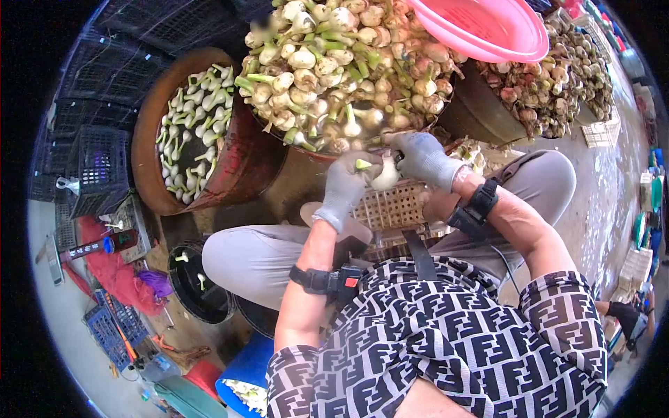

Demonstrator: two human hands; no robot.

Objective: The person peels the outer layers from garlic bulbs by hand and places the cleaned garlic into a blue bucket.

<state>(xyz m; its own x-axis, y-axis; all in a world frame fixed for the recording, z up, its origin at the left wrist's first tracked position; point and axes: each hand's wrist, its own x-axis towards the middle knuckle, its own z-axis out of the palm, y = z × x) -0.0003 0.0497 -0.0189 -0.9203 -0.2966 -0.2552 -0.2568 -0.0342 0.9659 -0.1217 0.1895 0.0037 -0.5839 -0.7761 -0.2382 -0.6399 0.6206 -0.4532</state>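
Observation:
Both my hands wear grey gloves and meet above my lap. My left hand is closed around a garlic bulb, whose cut green stem pokes out by the thumb. The bulb's white, peeled side faces my right hand. That hand is closed too, its fingers against the bulb's far side; a small dark thing shows at its fingertips, too little of it to name. Just beyond the hands stands a wide tub heaped with garlic bulbs, some lying in water. Below them is a tan perforated plastic basket between my knees.
At left a rusty round tub holds peeled bulbs with stems. A pink basin rests over the heap's right edge, near containers of unpeeled garlic. A black bucket and a blue bucket stand by my left side.

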